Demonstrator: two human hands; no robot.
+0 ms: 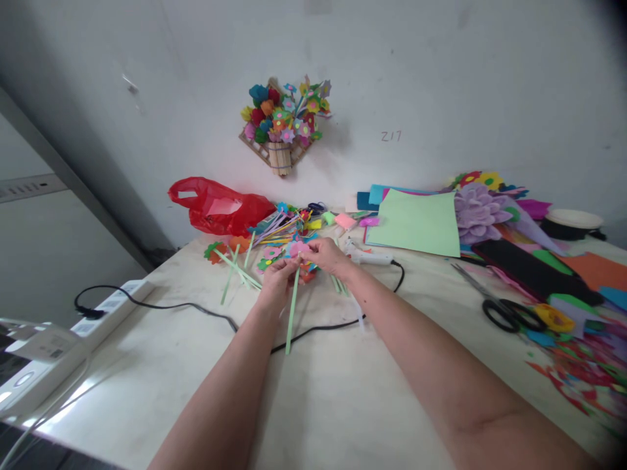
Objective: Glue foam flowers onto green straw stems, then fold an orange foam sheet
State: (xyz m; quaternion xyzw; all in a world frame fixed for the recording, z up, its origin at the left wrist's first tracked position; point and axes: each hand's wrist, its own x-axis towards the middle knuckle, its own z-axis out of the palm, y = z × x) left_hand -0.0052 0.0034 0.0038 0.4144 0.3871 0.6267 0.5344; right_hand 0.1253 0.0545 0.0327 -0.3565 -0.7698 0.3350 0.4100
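Both my arms reach out over a pale table [343, 391]. My left hand [278, 277] is closed around the top of a long light-green paper strip [292, 313] that hangs down toward the table. My right hand [329, 253] pinches a small pink paper flower [298, 248] at the strip's upper end. The two hands touch each other there. Just behind them lies a heap of colourful paper flowers and green strips [274, 235].
A white glue gun [367, 256] with a black cord lies right of the hands. Black-handled scissors [504, 307], coloured paper sheets [416, 222] and scraps fill the right side. A red plastic bag [220, 207] sits at the back, a white power strip [105, 316] at the left edge. A flower bouquet [287, 121] hangs on the wall.
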